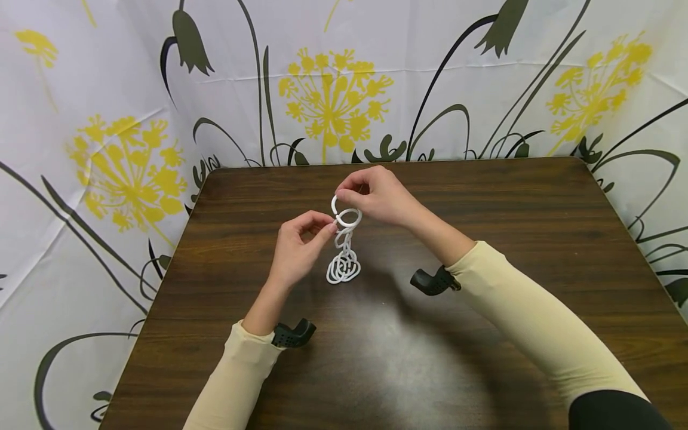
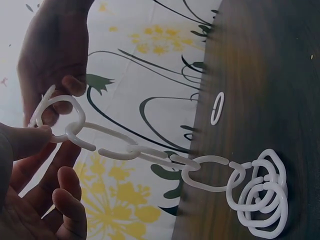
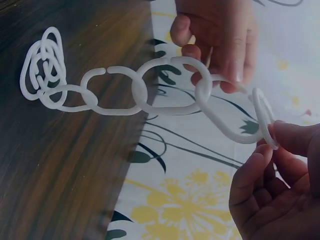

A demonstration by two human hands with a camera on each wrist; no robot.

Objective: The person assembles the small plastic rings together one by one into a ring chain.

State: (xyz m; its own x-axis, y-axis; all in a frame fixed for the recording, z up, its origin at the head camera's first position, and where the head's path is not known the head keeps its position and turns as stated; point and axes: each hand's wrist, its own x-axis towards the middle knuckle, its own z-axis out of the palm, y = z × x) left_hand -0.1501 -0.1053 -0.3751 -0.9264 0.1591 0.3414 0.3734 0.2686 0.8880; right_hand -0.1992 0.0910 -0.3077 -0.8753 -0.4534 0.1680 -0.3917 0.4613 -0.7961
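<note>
A white plastic chain of oval links hangs between my hands, its lower links heaped in a small pile (image 1: 343,269) on the table. My left hand (image 1: 297,249) pinches the uppermost chain link (image 1: 349,226) between thumb and fingers. With thumb and fingertips, my right hand (image 1: 383,194) grips a separate-looking white end link (image 3: 259,114), which meets that uppermost link. Gaps show in several links. Whether the end link is fully hooked through I cannot tell. The left wrist view also shows one loose white link (image 2: 217,108) lying on the table, apart from the chain.
The dark wood-grain table (image 1: 258,370) reaches back to a white curtain (image 1: 430,36) printed with yellow and grey-green flowers. A black wrist camera (image 1: 292,333) sits on the left forearm, and another black wrist camera (image 1: 432,280) on the right.
</note>
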